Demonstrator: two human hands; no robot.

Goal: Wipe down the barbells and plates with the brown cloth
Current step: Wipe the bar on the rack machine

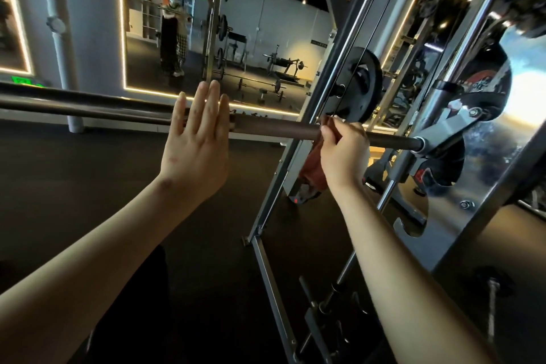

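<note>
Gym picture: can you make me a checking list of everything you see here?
Surface: dark gym floor, nothing lying on it nearby.
Job's things: brown cloth wrapped on the barbell; black plate on the rack behind.
Clutter: nothing seen.
Grippers: right hand grips cloth on the bar; left hand open, fingers straight, in front of the bar.
Cables: thin black cable along the rack.
Surroundings: wall mirror reflecting more weights.
</note>
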